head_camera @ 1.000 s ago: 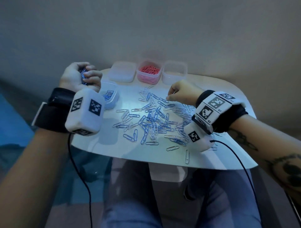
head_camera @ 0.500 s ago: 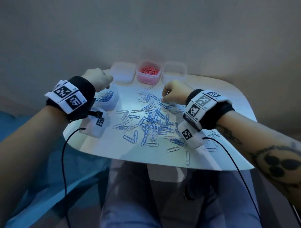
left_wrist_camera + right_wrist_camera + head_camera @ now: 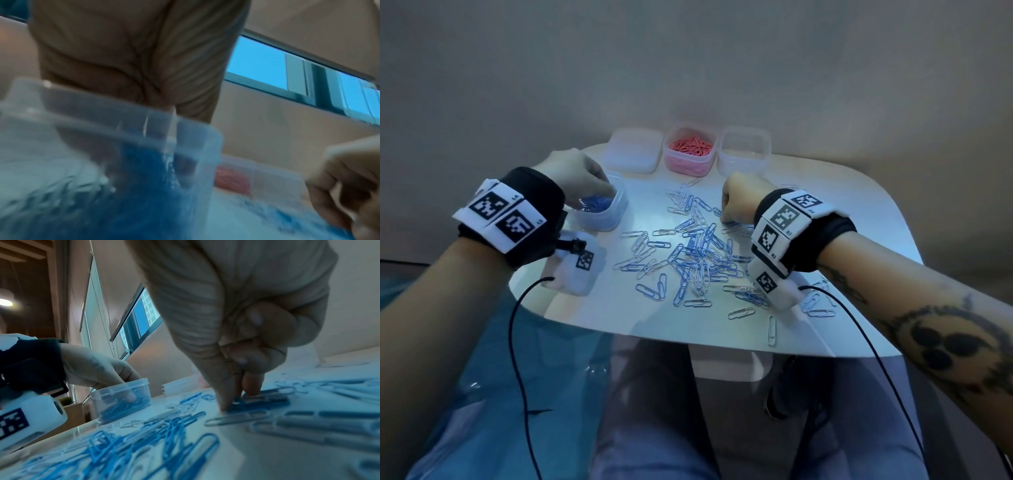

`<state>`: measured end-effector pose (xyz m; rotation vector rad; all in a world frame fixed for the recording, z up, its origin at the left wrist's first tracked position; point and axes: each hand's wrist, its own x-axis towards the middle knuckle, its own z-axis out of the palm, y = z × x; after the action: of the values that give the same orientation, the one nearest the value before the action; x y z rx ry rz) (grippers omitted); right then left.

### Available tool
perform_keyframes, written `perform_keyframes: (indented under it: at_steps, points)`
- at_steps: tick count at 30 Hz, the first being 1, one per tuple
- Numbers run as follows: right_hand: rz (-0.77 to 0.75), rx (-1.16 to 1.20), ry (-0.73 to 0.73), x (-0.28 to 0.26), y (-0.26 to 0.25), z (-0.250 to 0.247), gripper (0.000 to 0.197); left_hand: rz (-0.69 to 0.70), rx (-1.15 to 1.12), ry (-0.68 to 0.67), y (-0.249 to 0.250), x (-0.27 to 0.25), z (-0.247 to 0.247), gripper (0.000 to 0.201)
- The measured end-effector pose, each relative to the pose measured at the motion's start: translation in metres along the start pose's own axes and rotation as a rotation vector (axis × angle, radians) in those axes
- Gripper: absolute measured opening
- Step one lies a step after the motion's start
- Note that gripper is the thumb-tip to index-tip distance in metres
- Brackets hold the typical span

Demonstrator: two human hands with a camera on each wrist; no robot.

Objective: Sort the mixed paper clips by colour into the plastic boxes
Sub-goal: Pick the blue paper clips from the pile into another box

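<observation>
Clips in blue and white lie mixed in a loose heap [image 3: 698, 253] across the middle of the pale rounded worktop [image 3: 859, 212], with three clear plastic boxes along its far edge: one that looks empty [image 3: 631, 154], one filled with pink clips [image 3: 690, 150], and another empty one [image 3: 743, 150]. A fourth small clear tub holding blue clips [image 3: 602, 210] stands nearer, at the left side.

The left hand [image 3: 571, 174] reaches down into that tub, fingers dipped among the blue clips inside; whether it has let go of its load or has clips between the fingers I cannot tell, since the wrist view is blurred and the tub wall hides the tips.

The right hand [image 3: 236, 337] is curled, thumb and forefinger [image 3: 224, 394] pressed narrow onto a dark blue clip [image 3: 261, 402] lying flat at the far right edge of the heap, the other fingers tucked into the palm.

That clip's long axis runs roughly crosswise to the pinching fingers, and the blue tub lies well to the left of it, across the heap. So the right hand is the nearer one for the pick, while the tub is under the left hand; the clip will probably have to travel leftwards over the pile, or be passed across.
</observation>
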<state>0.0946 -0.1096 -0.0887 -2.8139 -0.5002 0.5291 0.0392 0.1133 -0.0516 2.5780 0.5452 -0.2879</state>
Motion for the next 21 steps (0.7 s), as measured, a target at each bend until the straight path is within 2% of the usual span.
perform_keyframes:
  at_steps: [2, 5, 6, 8, 10, 13, 15, 17, 18, 20, 21]
  points:
    - [0.012, 0.012, -0.009, 0.001, 0.000, 0.000, 0.018, 0.022, -0.139, 0.030, -0.005, -0.002, -0.008, 0.016]
    - [0.026, 0.034, 0.002, 0.001, 0.001, 0.001, 0.018, 0.046, -0.272, 0.179, -0.012, -0.009, -0.019, 0.012]
    - [0.034, 0.038, 0.008, 0.000, 0.000, 0.002, 0.018, 0.030, -0.214, 0.251, -0.014, -0.011, -0.019, 0.012]
    - [0.046, 0.045, -0.002, -0.001, -0.001, 0.001, 0.019, -0.067, 0.097, 0.378, -0.017, -0.013, -0.018, 0.024]
    - [0.044, 0.058, -0.020, -0.001, -0.001, -0.002, 0.016, -0.167, 0.367, 0.356, -0.018, -0.017, -0.012, 0.035]
    - [0.016, 0.089, 0.001, -0.005, 0.002, -0.009, 0.007, -0.139, 0.356, 0.184, -0.018, -0.019, -0.002, 0.030]
    - [-0.026, 0.136, 0.013, -0.006, 0.003, -0.014, 0.016, -0.098, 0.325, 0.176, -0.014, -0.021, 0.001, 0.023]
    - [-0.078, 0.147, 0.016, -0.008, -0.001, -0.018, 0.008, -0.098, 0.358, 0.198, -0.005, -0.024, 0.004, 0.029]
    - [-0.108, 0.120, 0.017, -0.008, -0.004, -0.019, 0.013, -0.109, 0.389, 0.235, -0.001, -0.026, 0.004, 0.035]
    - [-0.155, 0.066, 0.011, -0.009, -0.009, -0.022, 0.022, -0.076, 0.392, 0.359, 0.008, -0.032, 0.002, 0.039]
    - [-0.177, 0.063, 0.020, -0.012, -0.012, -0.025, 0.021, -0.009, 0.309, 0.430, 0.011, -0.037, 0.002, 0.037]
